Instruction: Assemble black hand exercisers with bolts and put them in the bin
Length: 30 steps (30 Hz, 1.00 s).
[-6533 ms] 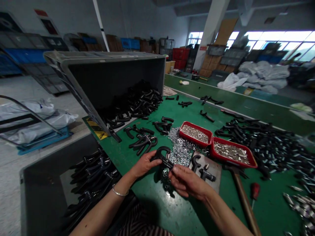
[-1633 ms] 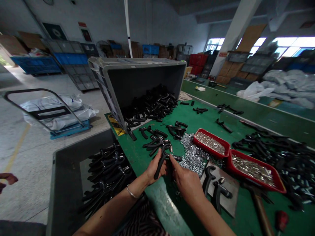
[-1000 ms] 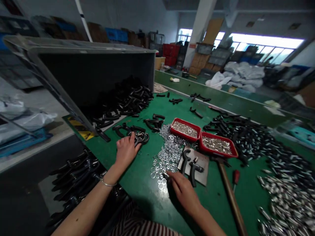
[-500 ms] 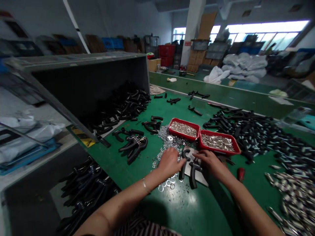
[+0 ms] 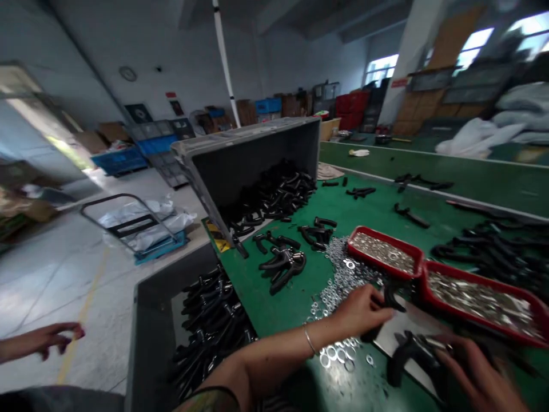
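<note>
My left hand (image 5: pixel 362 312) reaches over the loose washers (image 5: pixel 338 283), its fingers closed on a black hook-shaped handle part (image 5: pixel 389 297) at the edge of a grey metal plate (image 5: pixel 403 332). My right hand (image 5: pixel 480 375) is at the bottom right, smeared by motion. Its fingertips are at a second black handle part (image 5: pixel 409 357) lying on the plate. I cannot tell whether they grip it.
Two red trays (image 5: pixel 381 252) (image 5: pixel 480 292) of small metal parts stand behind the plate. A tipped grey crate (image 5: pixel 257 149) spills black handles onto the green table (image 5: pixel 274 297). A grey bin (image 5: pixel 150 326) of assembled grips sits lower left. Another person's hand (image 5: pixel 51 337) shows at far left.
The view has swung left and closer. My left hand has closed on the black part by the plate. My right hand has dropped to the bottom right. A person's hand has appeared at left.
</note>
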{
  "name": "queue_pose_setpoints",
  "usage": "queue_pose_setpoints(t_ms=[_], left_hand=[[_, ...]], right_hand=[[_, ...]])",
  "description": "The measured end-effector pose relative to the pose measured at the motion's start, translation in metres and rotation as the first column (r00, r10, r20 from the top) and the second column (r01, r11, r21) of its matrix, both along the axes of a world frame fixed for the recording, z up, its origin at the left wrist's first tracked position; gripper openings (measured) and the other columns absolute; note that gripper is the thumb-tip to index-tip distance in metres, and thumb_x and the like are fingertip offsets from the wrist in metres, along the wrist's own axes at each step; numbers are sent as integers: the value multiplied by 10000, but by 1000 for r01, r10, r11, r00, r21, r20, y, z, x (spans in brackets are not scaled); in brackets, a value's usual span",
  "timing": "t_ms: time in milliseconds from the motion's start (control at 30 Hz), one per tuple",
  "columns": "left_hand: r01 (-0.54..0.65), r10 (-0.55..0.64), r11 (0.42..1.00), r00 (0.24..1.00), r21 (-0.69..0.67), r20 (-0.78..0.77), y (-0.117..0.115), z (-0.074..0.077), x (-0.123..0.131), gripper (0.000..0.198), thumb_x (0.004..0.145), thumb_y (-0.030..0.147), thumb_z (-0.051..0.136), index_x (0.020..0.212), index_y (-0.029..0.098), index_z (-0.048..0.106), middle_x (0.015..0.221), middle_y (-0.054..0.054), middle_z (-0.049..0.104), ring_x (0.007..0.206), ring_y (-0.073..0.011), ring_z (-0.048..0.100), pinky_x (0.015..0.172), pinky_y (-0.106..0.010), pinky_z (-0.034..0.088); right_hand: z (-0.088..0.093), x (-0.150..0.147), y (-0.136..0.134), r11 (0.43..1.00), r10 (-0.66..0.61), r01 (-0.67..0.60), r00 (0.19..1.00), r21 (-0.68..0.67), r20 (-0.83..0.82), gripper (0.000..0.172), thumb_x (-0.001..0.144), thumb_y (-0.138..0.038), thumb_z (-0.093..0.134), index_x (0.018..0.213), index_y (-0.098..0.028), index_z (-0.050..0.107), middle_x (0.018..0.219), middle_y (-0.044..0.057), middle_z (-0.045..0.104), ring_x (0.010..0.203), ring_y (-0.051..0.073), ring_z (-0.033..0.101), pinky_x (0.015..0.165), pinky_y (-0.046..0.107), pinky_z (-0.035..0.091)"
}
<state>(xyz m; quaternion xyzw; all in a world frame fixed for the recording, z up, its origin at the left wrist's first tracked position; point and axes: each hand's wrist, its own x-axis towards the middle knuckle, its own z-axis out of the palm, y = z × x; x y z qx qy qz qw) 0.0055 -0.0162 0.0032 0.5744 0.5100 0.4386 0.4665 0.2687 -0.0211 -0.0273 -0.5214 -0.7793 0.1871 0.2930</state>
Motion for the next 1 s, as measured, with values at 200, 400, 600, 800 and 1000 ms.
queue_pose_setpoints(t_ms=[200, 400, 600, 800, 1000], left_hand=[[367, -282, 919, 865, -141, 416, -9, 12, 12, 487, 757, 398, 750, 1149, 150, 603, 1104, -93, 657, 1013, -237, 625, 855, -336, 481], [375, -293, 916, 867, -142, 403, -21, 14, 18, 415, 793, 385, 731, 1126, 166, 614, 1107, -69, 662, 1048, -236, 620, 934, -353, 477], [376, -304, 917, 875, -134, 376, -25, 15, 33, 395, 813, 390, 713, 1127, 180, 598, 1107, -55, 661, 1024, -210, 630, 886, -302, 492], [243, -161, 937, 938, -250, 307, -31, 14, 39, 448, 897, 575, 524, 1048, 157, 576, 720, -7, 648, 578, -116, 588, 533, -210, 445], [183, -129, 956, 964, -231, 231, -33, 13, 32, 496, 936, 627, 384, 987, 160, 544, 488, 48, 535, 418, -113, 502, 452, -206, 399]], right_hand=[[57, -52, -38, 881, -327, 15, 741, -473, -586, 369, 841, -516, 611, 1075, -257, 490, 885, 60, 681, 760, 257, 706, 681, 394, 567], [42, -60, -45, 662, -584, -303, 364, -685, -725, 337, 779, -384, 767, 1011, -161, 666, 868, 45, 710, 657, 129, 653, 642, 241, 559], [49, -56, -42, 624, -615, -418, 258, -660, -745, 299, 839, -414, 708, 996, -161, 734, 937, 62, 737, 778, 133, 670, 726, 225, 543], [53, -61, -42, 861, -434, 123, 682, -493, -588, 368, 897, -518, 564, 931, -172, 684, 777, 30, 671, 667, 159, 595, 629, 264, 452], [55, -66, -42, 945, -285, 235, 931, -226, -227, 274, 960, -439, 455, 968, -196, 583, 760, 20, 634, 679, 186, 593, 647, 279, 403]])
